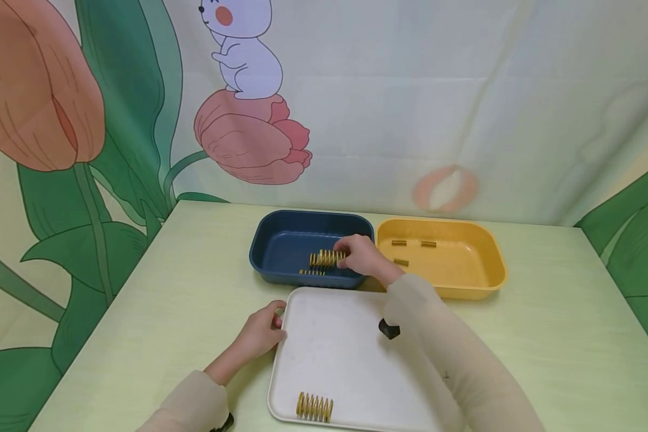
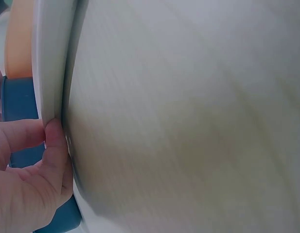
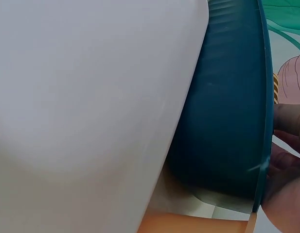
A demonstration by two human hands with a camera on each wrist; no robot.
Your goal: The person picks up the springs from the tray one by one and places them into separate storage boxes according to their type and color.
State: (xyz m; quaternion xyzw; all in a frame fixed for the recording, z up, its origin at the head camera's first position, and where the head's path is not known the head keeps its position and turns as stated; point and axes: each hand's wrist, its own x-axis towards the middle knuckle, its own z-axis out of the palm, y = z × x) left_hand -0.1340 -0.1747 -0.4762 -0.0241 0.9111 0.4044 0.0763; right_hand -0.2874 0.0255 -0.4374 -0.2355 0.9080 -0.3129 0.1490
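Observation:
My right hand [image 1: 363, 257] reaches over the front of the blue bin [image 1: 281, 277] and holds a large brass coil spring [image 1: 326, 258] by its right end. More brass coils [image 1: 312, 272] show just below that spring in the bin. In the right wrist view the fingers are at the bin's rim, most of the spring hidden behind the wall. With thumb and fingers, my left hand [image 1: 259, 331] pinches the left edge of the white tray [image 1: 335, 336]. Near the tray's front left corner lies another large coil spring [image 1: 314, 408].
To the right of the blue bin, close beside it, stands a yellow bin [image 1: 477, 282] with three small springs, one of them a short spring [image 1: 429, 244] near the back. Both bins sit behind the tray on the pale green table [image 1: 561, 336]. A printed curtain [image 1: 367, 120] hangs behind.

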